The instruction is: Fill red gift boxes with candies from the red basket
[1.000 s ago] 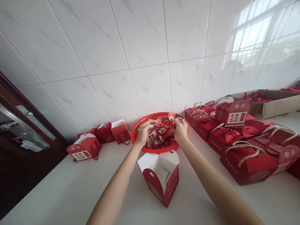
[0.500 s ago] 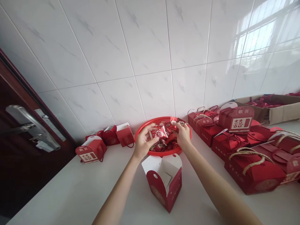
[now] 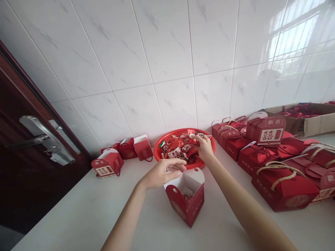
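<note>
Drawn back nearer from over the red basket, the left hand no longer has the red-and-white packet it held in the earlier frame, and reddish contents, too blurred to identify, now show inside the open box. Its grip is loose and empty, fingers extended over the box's left flap; whether they touch it I cannot tell. Over the basket's right side, the right hand pinches wrapped sweets between thumb and fingers. More sweets fill the basket, just far of the box on the white table. Smaller red boxes stand left; rope-handled boxes crowd the right, near a cardboard carton farther back.
</note>
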`<action>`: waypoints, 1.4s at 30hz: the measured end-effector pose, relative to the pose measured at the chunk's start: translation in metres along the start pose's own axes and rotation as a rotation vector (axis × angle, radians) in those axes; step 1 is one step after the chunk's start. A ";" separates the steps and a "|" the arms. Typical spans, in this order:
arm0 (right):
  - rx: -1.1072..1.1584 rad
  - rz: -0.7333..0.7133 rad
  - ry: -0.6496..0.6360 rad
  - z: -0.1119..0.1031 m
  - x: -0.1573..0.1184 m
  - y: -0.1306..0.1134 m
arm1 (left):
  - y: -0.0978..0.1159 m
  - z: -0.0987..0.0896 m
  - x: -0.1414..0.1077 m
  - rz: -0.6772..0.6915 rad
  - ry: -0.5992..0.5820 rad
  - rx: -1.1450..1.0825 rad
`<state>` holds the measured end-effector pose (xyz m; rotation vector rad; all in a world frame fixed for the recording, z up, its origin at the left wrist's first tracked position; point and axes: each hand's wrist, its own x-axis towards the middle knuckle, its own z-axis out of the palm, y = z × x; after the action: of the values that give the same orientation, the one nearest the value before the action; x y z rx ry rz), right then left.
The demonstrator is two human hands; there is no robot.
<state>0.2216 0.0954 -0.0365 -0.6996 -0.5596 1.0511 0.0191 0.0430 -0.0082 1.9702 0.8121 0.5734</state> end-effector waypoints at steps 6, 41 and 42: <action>-0.054 0.048 -0.171 0.002 -0.007 -0.006 | -0.004 -0.004 0.006 0.059 0.264 0.107; -0.692 -0.039 -0.824 0.016 -0.059 -0.087 | 0.027 -0.004 -0.010 0.154 0.320 -0.038; -0.718 -0.033 -0.839 0.015 -0.059 -0.087 | 0.027 -0.005 -0.011 0.136 0.314 0.003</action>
<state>0.2378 0.0178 0.0335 -0.8412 -1.7237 1.0902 0.0168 0.0277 0.0169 1.9750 0.8716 0.9802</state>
